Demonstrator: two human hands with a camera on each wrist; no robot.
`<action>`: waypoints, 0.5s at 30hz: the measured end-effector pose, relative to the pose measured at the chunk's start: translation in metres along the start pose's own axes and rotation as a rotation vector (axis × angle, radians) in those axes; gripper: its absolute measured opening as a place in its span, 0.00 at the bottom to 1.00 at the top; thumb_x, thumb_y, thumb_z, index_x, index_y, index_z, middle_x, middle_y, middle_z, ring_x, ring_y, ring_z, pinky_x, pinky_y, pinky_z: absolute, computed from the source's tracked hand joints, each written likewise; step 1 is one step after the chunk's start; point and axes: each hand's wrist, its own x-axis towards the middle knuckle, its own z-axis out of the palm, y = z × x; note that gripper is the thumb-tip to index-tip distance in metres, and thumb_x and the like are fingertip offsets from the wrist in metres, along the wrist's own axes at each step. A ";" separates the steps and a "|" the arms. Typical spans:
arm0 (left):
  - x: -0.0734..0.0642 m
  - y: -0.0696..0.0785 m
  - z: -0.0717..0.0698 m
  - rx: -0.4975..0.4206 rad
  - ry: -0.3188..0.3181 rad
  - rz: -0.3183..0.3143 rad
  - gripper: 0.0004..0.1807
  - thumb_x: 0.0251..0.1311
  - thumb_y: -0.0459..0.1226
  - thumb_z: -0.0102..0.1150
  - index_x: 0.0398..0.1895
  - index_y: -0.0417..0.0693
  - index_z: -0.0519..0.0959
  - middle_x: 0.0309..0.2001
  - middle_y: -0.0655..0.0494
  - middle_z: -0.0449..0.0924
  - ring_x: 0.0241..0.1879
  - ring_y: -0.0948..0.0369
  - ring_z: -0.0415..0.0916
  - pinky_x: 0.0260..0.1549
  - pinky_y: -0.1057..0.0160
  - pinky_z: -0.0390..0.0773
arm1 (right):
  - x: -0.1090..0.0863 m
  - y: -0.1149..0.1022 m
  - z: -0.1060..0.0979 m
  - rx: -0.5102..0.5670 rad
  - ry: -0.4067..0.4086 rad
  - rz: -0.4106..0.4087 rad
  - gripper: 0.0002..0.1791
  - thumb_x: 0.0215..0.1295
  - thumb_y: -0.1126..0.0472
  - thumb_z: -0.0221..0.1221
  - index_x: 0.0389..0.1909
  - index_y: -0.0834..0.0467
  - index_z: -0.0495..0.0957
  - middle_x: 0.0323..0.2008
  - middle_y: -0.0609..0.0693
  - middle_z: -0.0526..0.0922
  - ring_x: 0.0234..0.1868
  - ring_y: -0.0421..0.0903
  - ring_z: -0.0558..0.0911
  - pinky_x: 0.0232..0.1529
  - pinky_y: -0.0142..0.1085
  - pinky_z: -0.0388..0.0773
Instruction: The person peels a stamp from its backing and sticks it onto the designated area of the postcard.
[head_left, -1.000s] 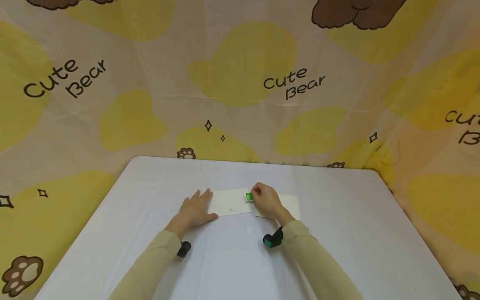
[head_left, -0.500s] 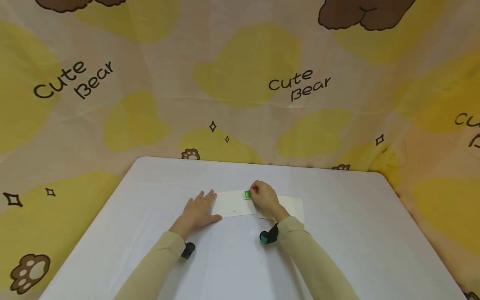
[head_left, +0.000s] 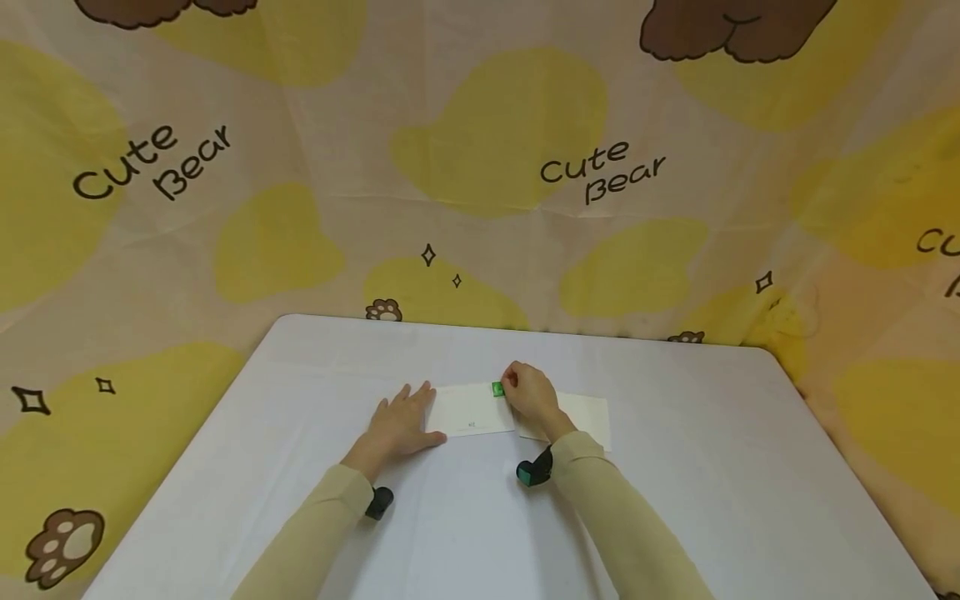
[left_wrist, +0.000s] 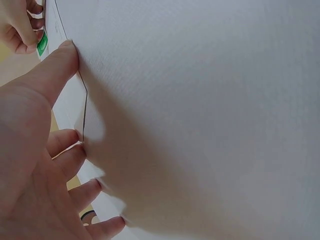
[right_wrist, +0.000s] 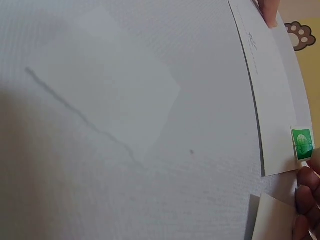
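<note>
A white envelope [head_left: 468, 410] with small print near its lower edge lies on the table. My left hand [head_left: 400, 419] rests at its left end, fingers spread and thumb on the lower edge. My right hand [head_left: 531, 396] pinches a small green postage stamp [right_wrist: 303, 143] by its right side, at the envelope's upper right corner. Whether the stamp lies flat against the paper I cannot tell; my fingertips hide part of it. Under my right wrist is a second cream-white piece of paper [head_left: 588, 417], partly covered by the hand and apart from the envelope.
The white table [head_left: 450, 517] reaches back to a yellow patterned cloth [head_left: 480, 167] hanging behind it. A faint pale patch [right_wrist: 105, 75] with a wavy dark line shows on the tabletop in the right wrist view. Black wrist cameras [head_left: 534, 468] sit under both cuffs.
My right hand has shifted the stamp slightly left, further onto the envelope's corner. The left hand stays at the envelope's left end. The head view has moved a little.
</note>
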 end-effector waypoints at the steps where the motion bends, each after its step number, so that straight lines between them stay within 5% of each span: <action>1: 0.000 0.000 0.000 0.005 0.001 0.001 0.47 0.50 0.56 0.62 0.70 0.46 0.56 0.71 0.51 0.51 0.70 0.45 0.47 0.63 0.37 0.50 | 0.000 0.000 0.000 -0.007 0.002 0.008 0.04 0.60 0.63 0.54 0.29 0.59 0.76 0.23 0.48 0.73 0.25 0.44 0.71 0.25 0.32 0.67; 15: 0.001 0.000 0.001 0.002 0.000 -0.007 0.47 0.50 0.56 0.61 0.70 0.46 0.56 0.71 0.51 0.51 0.70 0.46 0.46 0.63 0.38 0.50 | 0.002 -0.002 0.010 -0.075 0.058 0.078 0.05 0.60 0.61 0.56 0.29 0.57 0.77 0.22 0.47 0.74 0.25 0.43 0.71 0.24 0.31 0.66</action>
